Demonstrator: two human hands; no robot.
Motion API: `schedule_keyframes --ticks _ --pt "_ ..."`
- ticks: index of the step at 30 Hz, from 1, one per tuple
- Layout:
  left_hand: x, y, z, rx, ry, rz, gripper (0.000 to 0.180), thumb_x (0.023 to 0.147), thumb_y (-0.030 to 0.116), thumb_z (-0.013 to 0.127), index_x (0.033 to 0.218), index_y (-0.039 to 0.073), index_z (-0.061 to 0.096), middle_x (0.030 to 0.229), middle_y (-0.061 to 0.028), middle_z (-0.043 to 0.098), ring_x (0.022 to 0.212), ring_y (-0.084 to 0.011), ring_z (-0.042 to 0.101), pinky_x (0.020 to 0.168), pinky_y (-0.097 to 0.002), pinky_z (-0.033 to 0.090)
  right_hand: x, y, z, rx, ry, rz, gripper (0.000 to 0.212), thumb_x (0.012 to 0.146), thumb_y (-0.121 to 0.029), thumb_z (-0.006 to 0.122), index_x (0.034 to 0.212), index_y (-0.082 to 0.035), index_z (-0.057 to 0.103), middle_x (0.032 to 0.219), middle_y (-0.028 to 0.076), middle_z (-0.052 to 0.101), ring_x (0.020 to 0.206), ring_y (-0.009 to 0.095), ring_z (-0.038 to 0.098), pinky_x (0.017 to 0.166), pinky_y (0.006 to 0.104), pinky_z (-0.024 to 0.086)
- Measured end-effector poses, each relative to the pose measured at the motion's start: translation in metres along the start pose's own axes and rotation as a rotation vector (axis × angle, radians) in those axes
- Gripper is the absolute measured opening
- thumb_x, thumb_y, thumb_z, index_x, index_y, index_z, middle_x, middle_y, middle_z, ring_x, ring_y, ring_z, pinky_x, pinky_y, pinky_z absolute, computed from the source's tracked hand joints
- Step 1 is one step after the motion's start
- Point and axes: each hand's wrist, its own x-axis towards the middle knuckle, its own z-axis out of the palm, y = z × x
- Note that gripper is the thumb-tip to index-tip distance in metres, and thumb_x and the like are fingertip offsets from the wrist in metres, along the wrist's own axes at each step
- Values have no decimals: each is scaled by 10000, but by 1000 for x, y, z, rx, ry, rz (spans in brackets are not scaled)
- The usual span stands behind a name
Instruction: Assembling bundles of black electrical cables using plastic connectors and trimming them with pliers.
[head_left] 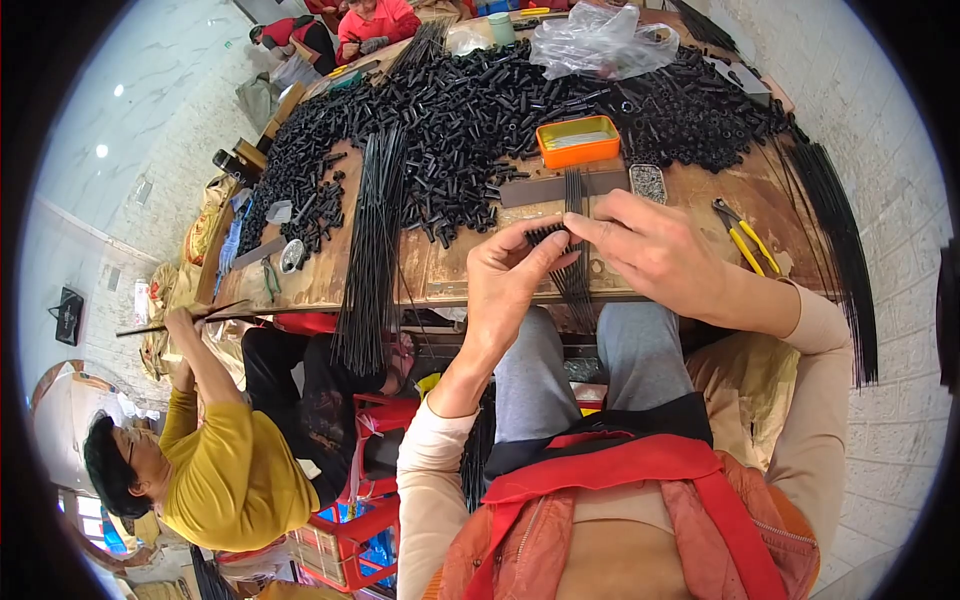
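Just over the table's front edge, my two hands meet. A small row of black ribbed pieces (541,236) is pinched between the thumb and fingers of my left hand (503,278). My right hand (650,245) comes in from the right, its thumb and forefinger pressed together at the end of that row; what lies in its pinch is too small to tell. Beneath both hands, a narrow set of thin black rods (574,187) runs across the table and over its edge. Behind them lies a flat grey-brown bar (537,191).
Black tubular parts (440,120) are heaped across the wooden table (440,265). An orange box (578,150), a tray of small metal pieces (648,183) and yellow-handled pliers (748,238) lie nearby. Long rod bundles (370,250) overhang the edge. A co-worker in yellow (235,475) sits left, holding rods.
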Motion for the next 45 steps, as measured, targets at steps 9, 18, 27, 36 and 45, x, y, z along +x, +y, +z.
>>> schedule_keyframes --ticks 9,18,27,36,45 --pt "1 -1 0 54 -25 11 230 909 8 630 1132 -43 654 992 -118 698 903 -144 675 813 -266 586 4 3 -6 -125 32 -124 349 732 -37 696 1070 27 633 924 103 587 784 257 611 646 340 524" --pt "2 -5 -4 -2 -48 30 229 915 11 619 1133 -49 652 1033 -126 692 955 -174 669 844 -302 586 10 20 -10 -6 62 -204 339 727 -52 709 1050 10 631 918 108 585 795 262 606 649 344 516" --pt "6 -3 -3 -22 -90 20 249 908 16 624 1150 -39 643 1022 -163 689 979 -242 678 857 -358 596 -7 31 -27 -102 12 -114 342 718 22 650 1058 -14 658 923 112 573 799 271 596 657 352 496" --pt "7 -5 -12 -19 -107 -30 292 891 24 647 1172 -52 629 1047 -183 682 1007 -271 673 872 -378 589 -4 33 -18 32 68 -171 342 730 9 675 1069 -36 669 917 92 615 762 257 602 646 343 492" --pt "11 -13 -13 -38 -180 -12 307 869 42 686 1172 2 659 1059 -93 692 959 -166 665 830 -307 586 12 36 -7 52 166 -257 346 754 -16 651 1099 -41 669 896 80 660 726 224 625 649 313 520"
